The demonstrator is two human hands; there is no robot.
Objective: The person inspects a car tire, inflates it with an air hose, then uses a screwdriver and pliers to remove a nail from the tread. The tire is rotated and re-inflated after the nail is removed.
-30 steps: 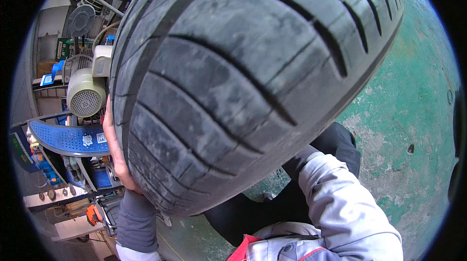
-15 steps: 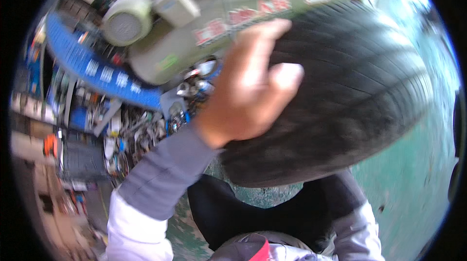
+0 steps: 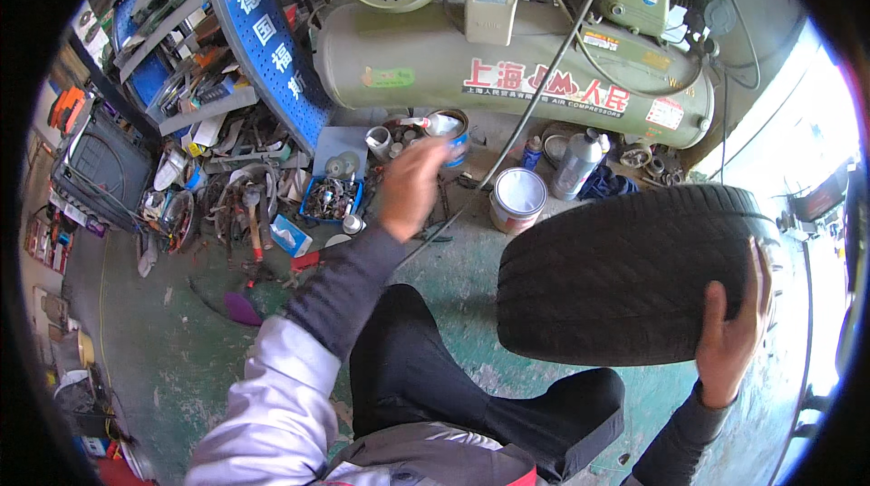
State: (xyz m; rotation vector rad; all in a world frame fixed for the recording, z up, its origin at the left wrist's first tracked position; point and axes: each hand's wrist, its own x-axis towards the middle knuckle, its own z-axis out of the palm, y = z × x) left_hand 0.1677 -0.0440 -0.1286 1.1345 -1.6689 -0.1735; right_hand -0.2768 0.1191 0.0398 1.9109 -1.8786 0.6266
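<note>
A big black tyre stands on the floor to the right, its tread toward me. My right hand lies against the tyre's right edge, fingers stretched out and the thumb apart on the tread. To the left, clear of the tyre, my left hand is raised in the air, slightly blurred. Its fingers look extended and I see nothing in them. Beyond it are a blue-sided can and a lidded paint can; a blue tray of small metal parts lies beside it.
A green air compressor spans the back, with a dark rod slanting before it. A blue perforated panel and cluttered tool shelves stand at the left. Hammers and a purple object lie on the green floor.
My left hand has come off the tyre and moved left. The tyre sits lower and farther right in view, and my right hand, hidden before, now shows on its edge. The view has turned.
</note>
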